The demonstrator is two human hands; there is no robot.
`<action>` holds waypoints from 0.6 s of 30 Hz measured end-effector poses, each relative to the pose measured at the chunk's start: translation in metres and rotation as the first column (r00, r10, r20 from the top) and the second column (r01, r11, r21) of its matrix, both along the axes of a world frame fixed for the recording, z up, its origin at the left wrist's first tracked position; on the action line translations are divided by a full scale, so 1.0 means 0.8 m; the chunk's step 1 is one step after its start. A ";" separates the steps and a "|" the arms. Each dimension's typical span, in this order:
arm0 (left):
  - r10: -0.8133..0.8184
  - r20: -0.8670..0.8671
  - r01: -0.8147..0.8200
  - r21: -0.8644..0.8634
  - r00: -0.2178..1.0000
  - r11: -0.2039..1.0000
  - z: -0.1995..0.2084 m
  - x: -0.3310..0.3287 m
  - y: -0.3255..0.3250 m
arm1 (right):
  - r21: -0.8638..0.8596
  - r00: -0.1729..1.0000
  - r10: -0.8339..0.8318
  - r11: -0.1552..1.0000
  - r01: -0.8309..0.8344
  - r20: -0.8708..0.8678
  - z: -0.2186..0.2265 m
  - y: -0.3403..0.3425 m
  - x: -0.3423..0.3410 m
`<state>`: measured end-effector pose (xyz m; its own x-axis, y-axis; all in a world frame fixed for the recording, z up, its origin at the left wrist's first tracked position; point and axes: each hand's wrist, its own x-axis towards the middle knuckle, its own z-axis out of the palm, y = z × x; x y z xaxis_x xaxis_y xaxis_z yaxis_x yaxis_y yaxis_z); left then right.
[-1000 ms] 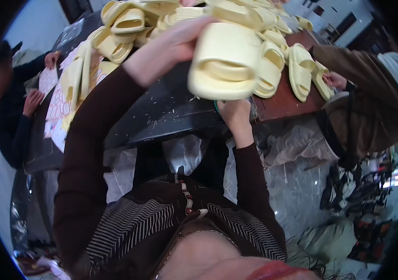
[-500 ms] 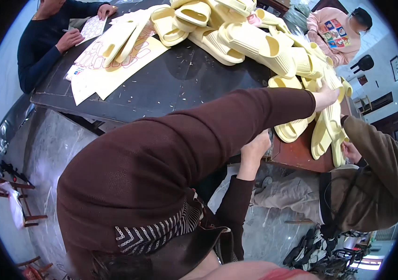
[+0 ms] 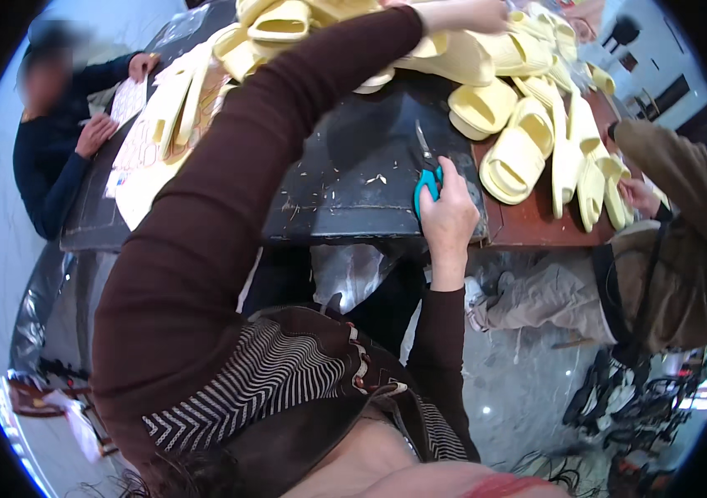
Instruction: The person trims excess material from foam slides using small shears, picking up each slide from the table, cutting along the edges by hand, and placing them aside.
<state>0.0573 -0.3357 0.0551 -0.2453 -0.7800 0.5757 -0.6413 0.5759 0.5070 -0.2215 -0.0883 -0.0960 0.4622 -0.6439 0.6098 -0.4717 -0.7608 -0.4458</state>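
Teal-handled scissors (image 3: pixel 426 184) lie in my right hand (image 3: pixel 453 203), fingers closed around the handles. Their blades point away from me, just above the black tabletop (image 3: pixel 337 187). Stretched far across the table, my left hand (image 3: pixel 470 15) is over a heap of pale yellow slide slippers (image 3: pixel 453 62). The top edge of the picture cuts it, so whether its fingers grip a slipper cannot be made out. To the right of the scissors more slippers stand, among them one yellow slipper (image 3: pixel 518 153) near the table's front edge.
Printed sheets (image 3: pixel 134 178) with outlined shapes lie at the left, under a pair of slippers. A person in dark clothing (image 3: pixel 63 178) sits there, hands by a sheet. At the right, a person in brown (image 3: pixel 660 207) has a hand by the slippers on the reddish-brown tabletop (image 3: pixel 528 224).
My left hand has swung from the slippers at the right to the far middle of the heap. My right hand, earlier half hidden under my left arm, now shows with the scissors.
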 end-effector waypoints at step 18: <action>0.161 0.724 -0.539 0.327 0.671 0.776 0.010 -0.011 0.105 | 0.061 0.993 -0.058 0.997 0.052 0.106 -0.022 -0.027 -0.034</action>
